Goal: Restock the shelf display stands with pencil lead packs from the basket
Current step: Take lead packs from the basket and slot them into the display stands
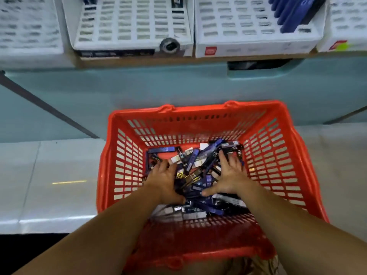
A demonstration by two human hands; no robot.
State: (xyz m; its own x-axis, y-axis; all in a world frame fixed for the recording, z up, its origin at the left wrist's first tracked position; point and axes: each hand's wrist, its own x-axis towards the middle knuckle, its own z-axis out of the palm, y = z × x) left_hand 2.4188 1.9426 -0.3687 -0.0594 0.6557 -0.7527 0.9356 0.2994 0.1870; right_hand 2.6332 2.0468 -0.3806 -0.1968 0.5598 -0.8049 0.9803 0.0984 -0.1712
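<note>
Red slotted plastic basket (198,113) sits centre frame on the pale tiled floor (49,185), close to the pale teal shelf front (139,92). Both forearms cross over its near wall and hide part of it.

A pile of slim dark-blue, black and white pencil lead packs (195,165) lies jumbled across the basket bottom. Print on the packs is mostly unreadable through blur.

Left hand (164,181): palm down on the left side of the pile, thumb out toward the middle. Fingertips are dug in among the packs and hidden. Cannot tell if it grips one.

Right hand (230,175): palm down on the right side of the pile, fingers spread and fairly straight, pressing on the packs, thumb pointing inward. Nothing visibly pinched. The hands are apart, with packs between them.

Top of frame: a row of white slotted plastic display stands on the shelf, all cut off by the top edge and motion-blurred.
- Centre stand (129,26): a round dark grey object (169,45) sits at its front lip; cannot tell what it is.
- Right-of-centre stand (248,30): a few blue packs (294,12) lean in its right part, tops out of frame. A red label (211,51) is on its front, text illegible.
- Outer stands are too blurred to read.
</note>
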